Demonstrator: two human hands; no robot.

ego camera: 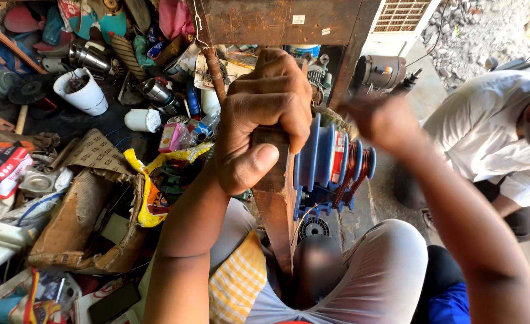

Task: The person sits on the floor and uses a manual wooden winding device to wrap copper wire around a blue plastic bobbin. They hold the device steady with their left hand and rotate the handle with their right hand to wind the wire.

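Observation:
My left hand (264,114) is closed tight around a rusty brown metal bar (277,204) that stands upright in front of my lap. Fixed to the bar's right side is a blue plastic coil former (322,159) with several flanges. Reddish copper wire (355,168) is wound in its rightmost slots. My right hand (380,120) is blurred, raised just right of the coil and close to the wire. Whether it pinches the wire is unclear. My knees in pale trousers (373,276) sit below.
A cluttered pile lies left: a torn cardboard box (85,210), white plastic containers (85,93), steel cups, a yellow bag (151,198). A rusty table (277,21) stands ahead. Another person in a white shirt (493,126) crouches at the right, beside an electric motor (379,72).

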